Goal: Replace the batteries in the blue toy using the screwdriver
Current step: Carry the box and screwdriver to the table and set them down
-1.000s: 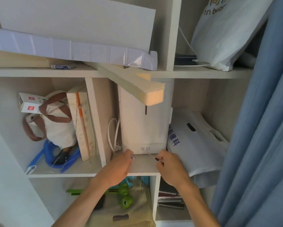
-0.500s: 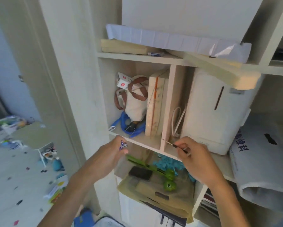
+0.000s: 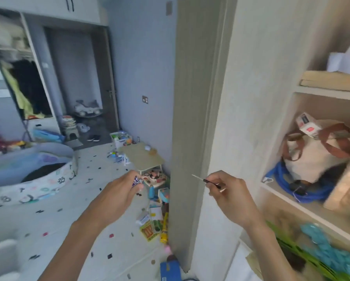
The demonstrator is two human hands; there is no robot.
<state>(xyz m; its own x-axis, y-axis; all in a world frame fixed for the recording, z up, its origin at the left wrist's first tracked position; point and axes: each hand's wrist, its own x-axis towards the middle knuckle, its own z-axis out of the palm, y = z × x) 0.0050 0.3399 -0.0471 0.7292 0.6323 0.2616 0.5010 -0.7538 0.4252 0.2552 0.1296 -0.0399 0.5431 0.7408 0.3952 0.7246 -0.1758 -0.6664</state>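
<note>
My right hand (image 3: 229,196) pinches a thin screwdriver (image 3: 207,181) with a dark handle, its metal tip pointing up and left in front of the shelf unit's side panel. My left hand (image 3: 117,194) grips a small purple and white pack (image 3: 137,181), probably batteries, between curled fingers and thumb. Both hands are raised in front of me, about a forearm's length apart. A blue object (image 3: 170,269) lies on the floor at the bottom centre, cut by the frame edge; I cannot tell whether it is the toy.
The tall shelf unit (image 3: 251,98) fills the right, with a canvas bag (image 3: 316,155) and blue cable (image 3: 307,191) inside. A low table (image 3: 143,157), scattered toys and boxes (image 3: 153,218) and a round play pool (image 3: 32,171) sit on the floor.
My view has swung left from the shelves to the room. Both hands came away from the shelf, still holding the screwdriver and the small pack.
</note>
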